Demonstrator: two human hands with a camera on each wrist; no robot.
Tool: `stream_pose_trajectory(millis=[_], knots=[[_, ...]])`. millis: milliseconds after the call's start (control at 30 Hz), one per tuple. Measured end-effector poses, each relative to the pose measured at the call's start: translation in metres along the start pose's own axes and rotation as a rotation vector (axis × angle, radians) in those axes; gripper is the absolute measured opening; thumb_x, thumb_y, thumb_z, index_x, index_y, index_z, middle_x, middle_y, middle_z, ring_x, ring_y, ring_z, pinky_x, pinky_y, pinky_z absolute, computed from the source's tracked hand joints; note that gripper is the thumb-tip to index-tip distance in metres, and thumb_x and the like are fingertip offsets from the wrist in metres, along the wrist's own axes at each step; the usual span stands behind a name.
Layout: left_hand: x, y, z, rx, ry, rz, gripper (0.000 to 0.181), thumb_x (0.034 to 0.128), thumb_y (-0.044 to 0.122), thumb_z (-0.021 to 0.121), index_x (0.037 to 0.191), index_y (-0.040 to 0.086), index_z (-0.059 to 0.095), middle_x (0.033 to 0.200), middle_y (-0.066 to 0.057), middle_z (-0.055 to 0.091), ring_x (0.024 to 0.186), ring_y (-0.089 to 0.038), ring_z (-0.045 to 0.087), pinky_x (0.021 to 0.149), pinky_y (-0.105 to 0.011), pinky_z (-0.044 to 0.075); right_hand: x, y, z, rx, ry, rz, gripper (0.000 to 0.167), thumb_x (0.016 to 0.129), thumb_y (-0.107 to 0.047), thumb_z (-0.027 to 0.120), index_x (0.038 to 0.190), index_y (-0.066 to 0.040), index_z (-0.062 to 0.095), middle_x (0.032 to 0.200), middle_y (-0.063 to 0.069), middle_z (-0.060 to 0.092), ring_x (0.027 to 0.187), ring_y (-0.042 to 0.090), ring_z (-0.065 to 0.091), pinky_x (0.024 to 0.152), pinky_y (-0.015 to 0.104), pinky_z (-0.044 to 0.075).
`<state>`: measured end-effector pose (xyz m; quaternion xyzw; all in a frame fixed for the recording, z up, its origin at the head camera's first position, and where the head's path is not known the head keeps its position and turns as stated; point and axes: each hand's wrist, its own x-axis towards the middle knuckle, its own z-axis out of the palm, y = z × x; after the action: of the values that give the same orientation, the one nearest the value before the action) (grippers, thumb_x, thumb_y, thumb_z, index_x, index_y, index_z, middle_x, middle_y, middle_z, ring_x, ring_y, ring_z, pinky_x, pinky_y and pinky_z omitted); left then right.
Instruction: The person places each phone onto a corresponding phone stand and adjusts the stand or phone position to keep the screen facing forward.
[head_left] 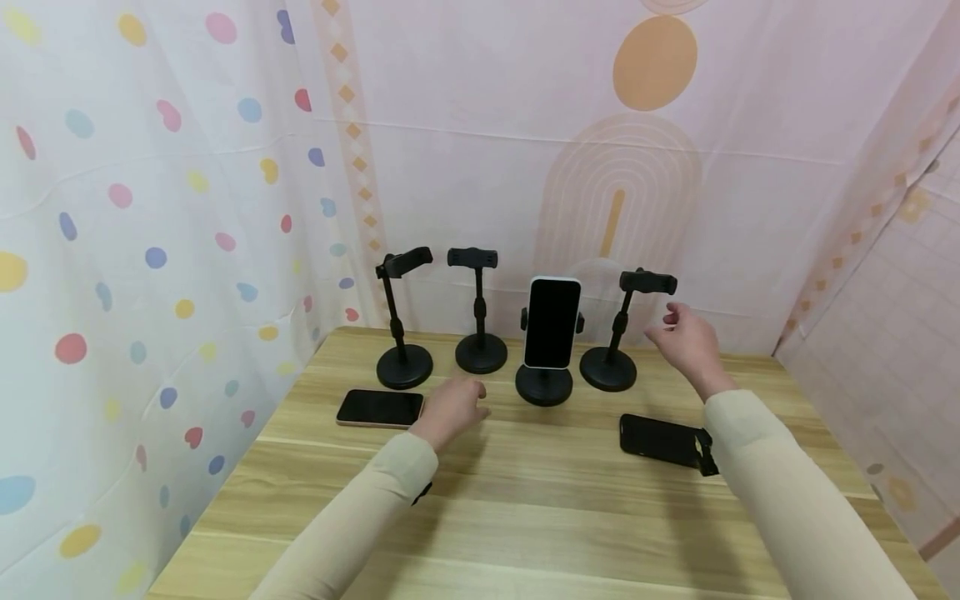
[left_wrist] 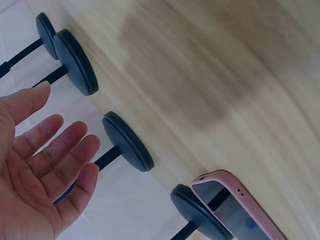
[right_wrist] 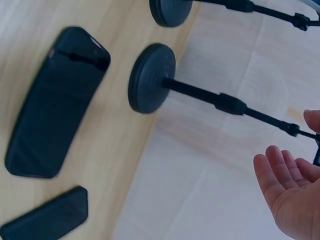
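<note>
My right hand [head_left: 686,340] hovers just right of a black phone stand [head_left: 617,329], below its clamp, fingers slightly bent and holding nothing. The right wrist view shows the same hand [right_wrist: 295,187] beside the upper end of the stand's pole [right_wrist: 230,104]. My left hand [head_left: 452,408] is over the table, right of a phone with a pink edge [head_left: 380,408]. Its fingers are loosely bent and apart in the left wrist view, with the palm [left_wrist: 25,195] bare. Between the hands, a white-framed phone [head_left: 552,323] sits upright in a stand's clamp.
Two more black stands [head_left: 403,365] [head_left: 481,353] with bare clamps stand at the back left. A black phone [head_left: 658,440] lies at the right, with a dark object [right_wrist: 47,215] near it, partly covered by my sleeve in the head view. Patterned curtains [head_left: 450,150] border the wooden table [head_left: 540,517].
</note>
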<state>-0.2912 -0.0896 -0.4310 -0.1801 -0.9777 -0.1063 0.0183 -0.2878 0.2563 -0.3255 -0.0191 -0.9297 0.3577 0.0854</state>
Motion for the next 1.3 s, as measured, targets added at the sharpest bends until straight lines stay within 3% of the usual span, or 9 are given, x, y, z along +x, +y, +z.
stream_pose_trajectory(millis=[133, 300, 500, 567, 667, 767, 1033, 1167, 1300], knots=[[-0.004, -0.003, 0.005, 0.019, 0.005, 0.024, 0.026, 0.0898, 0.028, 0.075, 0.109, 0.011, 0.075, 0.109, -0.007, 0.072, 0.094, -0.024, 0.068, 0.075, -0.042, 0.056, 0.006, -0.005, -0.009, -0.016, 0.046, -0.029, 0.074, 0.094, -0.020, 0.057, 0.150, 0.014, 0.023, 0.140, 0.035, 0.044, 0.124, 0.048, 0.049, 0.099, 0.058, 0.042], [-0.007, -0.003, 0.007, 0.022, 0.029, 0.061, 0.009, 0.0902, 0.024, 0.074, 0.087, 0.016, 0.077, 0.087, 0.001, 0.071, 0.074, -0.016, 0.064, 0.062, -0.036, 0.053, 0.014, -0.011, -0.017, -0.083, 0.098, -0.067, 0.079, 0.091, -0.021, 0.061, 0.151, 0.012, 0.022, 0.143, 0.040, 0.033, 0.125, 0.053, 0.041, 0.100, 0.062, 0.037], [-0.009, -0.004, 0.010, 0.035, 0.070, 0.086, 0.026, 0.0940, 0.017, 0.068, 0.068, 0.016, 0.070, 0.066, 0.004, 0.060, 0.057, -0.013, 0.051, 0.054, -0.031, 0.044, 0.024, -0.023, -0.023, -0.218, 0.125, -0.175, 0.076, 0.089, -0.016, 0.064, 0.149, 0.012, 0.028, 0.145, 0.039, 0.030, 0.131, 0.054, 0.033, 0.105, 0.061, 0.031], [-0.010, -0.004, 0.011, 0.044, 0.073, 0.074, 0.022, 0.0956, 0.017, 0.066, 0.074, 0.014, 0.071, 0.071, 0.001, 0.064, 0.061, -0.016, 0.057, 0.057, -0.033, 0.048, 0.027, -0.028, -0.024, -0.267, 0.127, -0.212, 0.073, 0.088, -0.015, 0.065, 0.147, 0.012, 0.033, 0.144, 0.038, 0.032, 0.130, 0.054, 0.034, 0.105, 0.061, 0.031], [-0.010, -0.004, 0.013, 0.040, 0.061, 0.047, 0.015, 0.0966, 0.021, 0.065, 0.099, 0.011, 0.076, 0.095, -0.005, 0.072, 0.084, -0.023, 0.068, 0.070, -0.039, 0.055, 0.029, -0.036, -0.022, -0.367, 0.115, -0.251, 0.068, 0.088, -0.016, 0.064, 0.144, 0.011, 0.037, 0.143, 0.037, 0.036, 0.128, 0.054, 0.037, 0.105, 0.062, 0.030], [-0.010, -0.003, 0.013, 0.033, 0.050, 0.029, 0.029, 0.0951, 0.024, 0.067, 0.119, 0.010, 0.071, 0.114, -0.009, 0.071, 0.102, -0.027, 0.067, 0.080, -0.043, 0.055, 0.030, -0.042, -0.017, -0.477, 0.095, -0.288, 0.063, 0.090, -0.014, 0.062, 0.144, 0.010, 0.039, 0.144, 0.034, 0.038, 0.128, 0.053, 0.038, 0.106, 0.065, 0.026], [-0.015, -0.005, 0.012, 0.029, 0.070, 0.047, 0.022, 0.0940, 0.022, 0.068, 0.110, 0.008, 0.075, 0.106, -0.009, 0.072, 0.095, -0.027, 0.069, 0.076, -0.044, 0.056, 0.035, -0.046, -0.006, -0.603, 0.051, -0.322, 0.055, 0.093, -0.011, 0.063, 0.141, 0.008, 0.044, 0.142, 0.030, 0.044, 0.127, 0.051, 0.042, 0.106, 0.070, 0.018], [-0.016, -0.005, 0.012, 0.022, 0.061, 0.038, 0.022, 0.0944, 0.023, 0.067, 0.109, 0.009, 0.075, 0.106, -0.009, 0.073, 0.094, -0.027, 0.069, 0.075, -0.045, 0.056, 0.038, -0.044, -0.003, -0.621, 0.077, -0.315, 0.052, 0.092, -0.006, 0.063, 0.139, 0.008, 0.046, 0.139, 0.031, 0.047, 0.125, 0.050, 0.044, 0.106, 0.071, 0.018], [-0.017, -0.005, 0.011, 0.016, 0.050, 0.032, 0.023, 0.0951, 0.024, 0.067, 0.111, 0.009, 0.075, 0.109, -0.009, 0.072, 0.098, -0.027, 0.068, 0.079, -0.045, 0.055, 0.038, -0.042, -0.002, -0.670, 0.113, -0.356, 0.044, 0.092, -0.004, 0.065, 0.132, 0.008, 0.052, 0.132, 0.031, 0.053, 0.119, 0.051, 0.050, 0.106, 0.070, 0.022]])
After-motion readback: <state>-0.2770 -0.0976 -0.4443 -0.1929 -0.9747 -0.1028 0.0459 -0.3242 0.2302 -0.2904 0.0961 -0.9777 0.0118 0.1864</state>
